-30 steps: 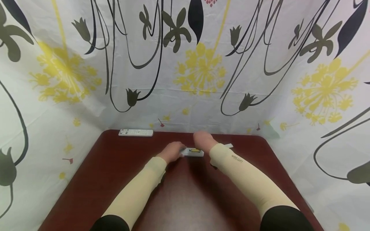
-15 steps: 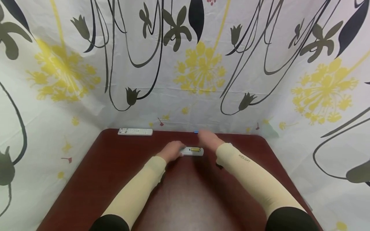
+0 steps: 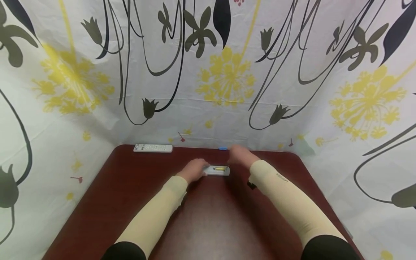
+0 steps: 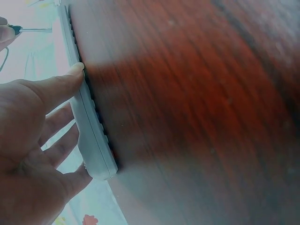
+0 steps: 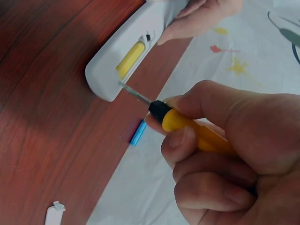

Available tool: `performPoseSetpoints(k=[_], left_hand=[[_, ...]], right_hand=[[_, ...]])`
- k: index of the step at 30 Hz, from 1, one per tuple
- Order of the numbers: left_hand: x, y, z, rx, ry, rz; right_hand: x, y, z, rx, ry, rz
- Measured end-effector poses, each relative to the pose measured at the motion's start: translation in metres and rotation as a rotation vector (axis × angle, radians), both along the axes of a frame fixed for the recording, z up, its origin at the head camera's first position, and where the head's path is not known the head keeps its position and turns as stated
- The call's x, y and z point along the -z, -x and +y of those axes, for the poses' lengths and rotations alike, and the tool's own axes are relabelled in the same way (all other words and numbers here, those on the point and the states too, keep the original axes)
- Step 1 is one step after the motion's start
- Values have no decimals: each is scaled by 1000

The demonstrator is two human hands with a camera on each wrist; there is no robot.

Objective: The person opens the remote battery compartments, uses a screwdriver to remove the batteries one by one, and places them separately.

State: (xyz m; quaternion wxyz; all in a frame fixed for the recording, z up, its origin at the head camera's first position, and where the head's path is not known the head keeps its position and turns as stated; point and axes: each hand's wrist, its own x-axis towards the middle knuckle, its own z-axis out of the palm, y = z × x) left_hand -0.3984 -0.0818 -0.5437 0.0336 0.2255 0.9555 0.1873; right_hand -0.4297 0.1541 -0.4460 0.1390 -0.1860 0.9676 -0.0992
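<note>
My left hand (image 3: 194,169) grips one end of a white remote control (image 3: 211,172), which lies with its buttons facing down on the table. In the right wrist view, a yellow battery (image 5: 131,60) sits in its uncovered battery compartment. My right hand (image 3: 239,156) holds a screwdriver (image 5: 174,123) with a yellow and black handle. Its metal tip is at the near end of the compartment, by the battery; contact cannot be told. The left wrist view has the left thumb and fingers around the remote's edges (image 4: 89,122), with the screwdriver shaft (image 4: 37,30) beyond.
A small blue cylinder (image 5: 138,132), like a battery, lies near the dark red table's (image 3: 201,216) back edge. A small white cover (image 5: 54,214) lies on the table. Another white remote (image 3: 152,148) rests at the back left. Patterned cloth (image 3: 208,72) surrounds the table.
My right hand has moved to the right, uncovering the blue cylinder and more of the remote, while its forearm now hides the white piece at the right. The left hand stays on the remote.
</note>
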Motion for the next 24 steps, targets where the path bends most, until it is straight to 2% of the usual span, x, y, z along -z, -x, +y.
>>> performPoseSetpoints(k=[4,11,24], left_hand=[[0,0,0,1,6,4],[0,1,0,0,3,6],[1,1,1,-23,6,-17]], right_hand=[[2,6,9,5,50,-56],[4,9,19,-23,134,-62],[5,12,21,-58,137,-57]])
